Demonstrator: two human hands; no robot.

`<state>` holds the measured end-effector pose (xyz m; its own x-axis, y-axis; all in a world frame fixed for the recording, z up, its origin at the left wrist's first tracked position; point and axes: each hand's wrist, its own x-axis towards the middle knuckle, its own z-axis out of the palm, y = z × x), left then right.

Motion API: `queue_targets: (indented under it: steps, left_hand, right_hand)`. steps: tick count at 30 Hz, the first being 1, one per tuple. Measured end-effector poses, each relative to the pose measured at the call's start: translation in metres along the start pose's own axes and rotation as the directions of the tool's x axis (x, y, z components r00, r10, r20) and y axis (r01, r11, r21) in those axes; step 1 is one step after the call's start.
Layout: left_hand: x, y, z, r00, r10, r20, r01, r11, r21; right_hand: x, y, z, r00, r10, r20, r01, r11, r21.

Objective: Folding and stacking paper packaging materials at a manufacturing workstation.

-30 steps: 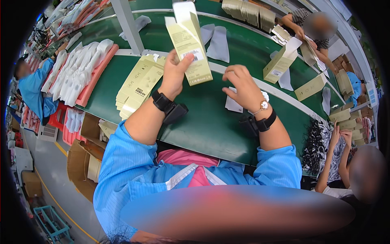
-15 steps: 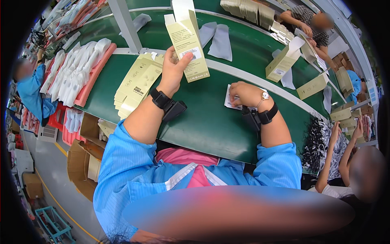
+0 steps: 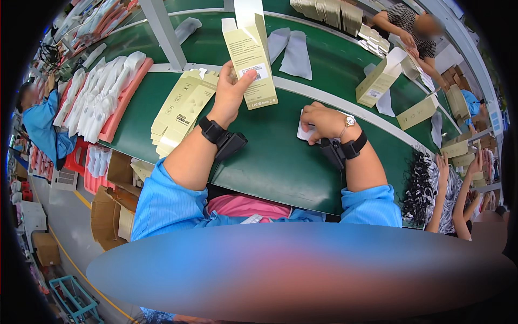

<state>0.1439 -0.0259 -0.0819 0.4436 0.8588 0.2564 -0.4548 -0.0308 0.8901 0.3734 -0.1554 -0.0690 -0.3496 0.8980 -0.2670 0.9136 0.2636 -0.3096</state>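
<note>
My left hand is closed round a pale yellow-green carton, thumb across the white label on its front. The carton stands upright above the bench with its top flaps open. My right hand is bent over a small stack of white papers on the green bench. Its fingers are curled down and pinching at the papers; they partly hide them. Beside my left forearm lies a fanned pile of flat folded cartons. Both wrists wear black straps with a small box.
A pink tray with white-wrapped items stands at the left. Past the metal rail, grey-white sleeves and an open carton sit on the green belt. Several co-workers are around; one person's hands work at the far right.
My right hand has shifted slightly up and left over the papers, and the visible part of the stack looks different. My left hand holds the carton almost still.
</note>
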Motion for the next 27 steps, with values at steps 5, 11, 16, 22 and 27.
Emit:
queue_targets:
  steps: [5,11,16,22,27]
  left_hand:
    - [0.000,0.001,-0.001,1.000,-0.010,0.003,0.010,1.000,-0.007]
    - [-0.006,0.001,0.002,0.997,0.062,0.046,-0.068,0.989,0.134]
    - [-0.017,0.007,0.010,0.965,0.134,0.224,-0.230,0.841,0.490]
    - [-0.027,0.008,0.021,0.916,0.146,0.373,-0.370,0.667,0.647]
    - [-0.030,0.011,0.023,0.875,0.254,0.413,-0.480,0.563,0.672]
  right_hand:
    - [0.002,0.002,-0.004,0.999,-0.029,-0.023,0.029,0.999,-0.016]
    - [-0.003,-0.016,-0.032,0.534,-0.043,-0.844,0.170,0.984,0.057]
    - [-0.015,-0.044,-0.050,-0.026,-0.213,-0.977,0.248,0.945,-0.213]
    - [-0.019,-0.053,-0.042,0.460,-0.326,-0.826,0.066,0.940,-0.334]
    - [-0.033,-0.049,-0.047,0.611,-0.322,-0.723,0.143,0.943,-0.300]
